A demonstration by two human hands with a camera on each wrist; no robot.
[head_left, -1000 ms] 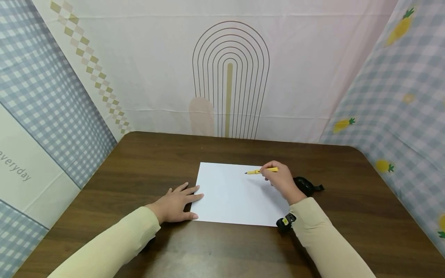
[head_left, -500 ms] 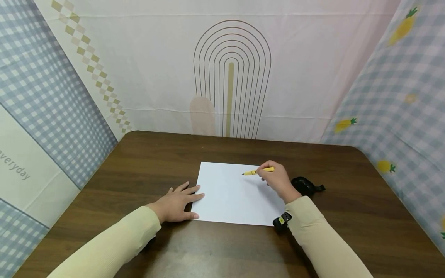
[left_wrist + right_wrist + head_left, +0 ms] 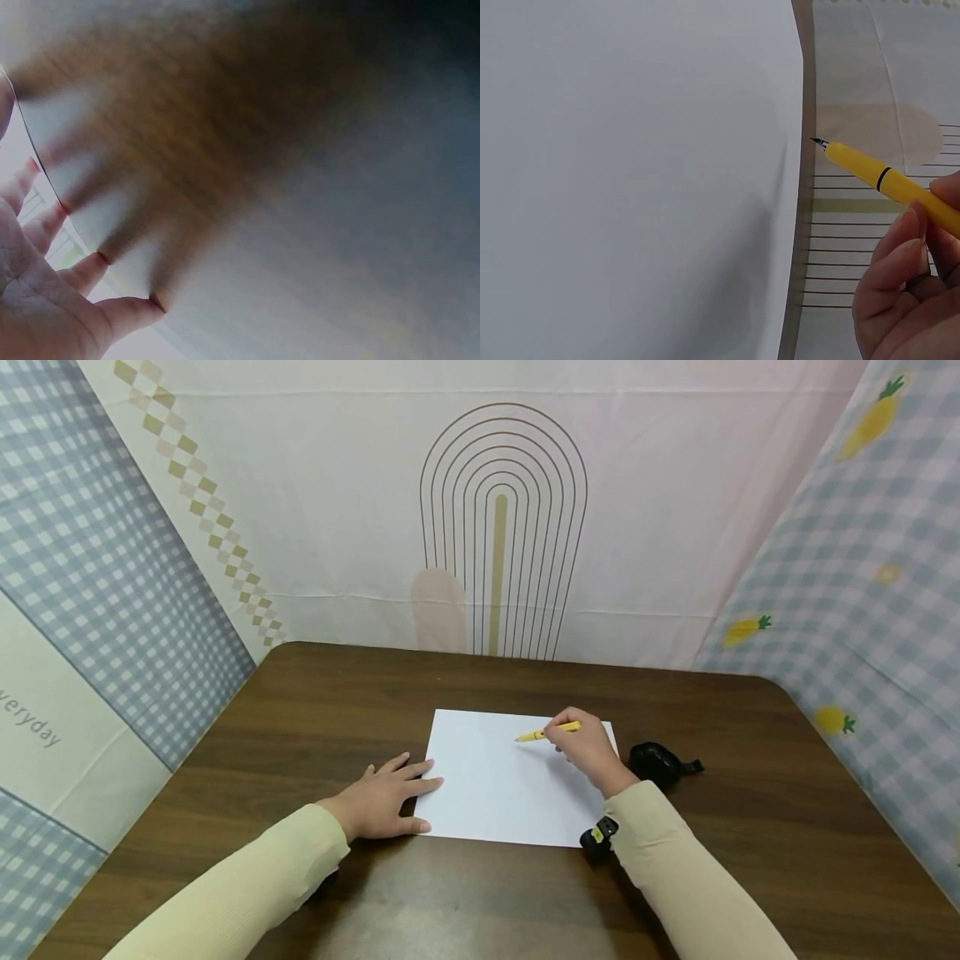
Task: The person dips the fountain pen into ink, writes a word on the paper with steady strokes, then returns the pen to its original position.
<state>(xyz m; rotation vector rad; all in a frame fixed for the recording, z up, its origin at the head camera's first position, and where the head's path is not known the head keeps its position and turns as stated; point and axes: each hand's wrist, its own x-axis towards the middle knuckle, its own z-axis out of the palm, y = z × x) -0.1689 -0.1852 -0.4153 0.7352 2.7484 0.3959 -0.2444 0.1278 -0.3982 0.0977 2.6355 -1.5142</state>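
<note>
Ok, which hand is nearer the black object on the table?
Right. The right hand, holding the yellow pen, is just left of the black object; the left hand is across the paper, at its left edge.

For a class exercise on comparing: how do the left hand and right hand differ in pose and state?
The left hand is spread; the right hand is curled round the pen.
The left hand rests at the left edge of the paper; the right hand is raised over it.
Both come from pale sleeves.
</note>
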